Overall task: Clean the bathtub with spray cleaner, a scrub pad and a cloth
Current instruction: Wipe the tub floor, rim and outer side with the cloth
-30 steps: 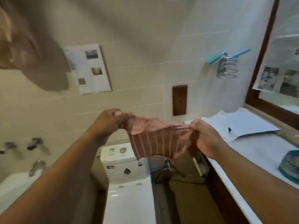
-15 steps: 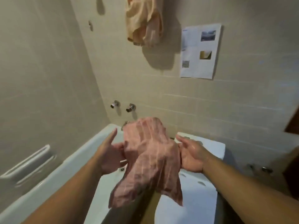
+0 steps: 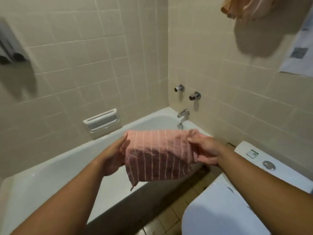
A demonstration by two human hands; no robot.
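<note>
Tiled bathroom, beige walls. Pink striped cloth [image 3: 157, 155] at frame centre, held in the air above the white bathtub [image 3: 67, 160] rim. Right hand [image 3: 206, 151] pinches its upper right corner; left hand [image 3: 115, 155], fingers straight, lies flat against its left edge. Judged light and limp, darker lower half possibly damp: take it by the corners or bunch it. Tub spout [image 3: 183, 114] behind, toilet cistern [image 3: 264, 160] at right.

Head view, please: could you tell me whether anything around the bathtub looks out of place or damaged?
Nothing looks spilled or broken. The one oddity is a printed paper sheet stuck on the tiled wall above the toilet, an unusual place for paper.
</note>
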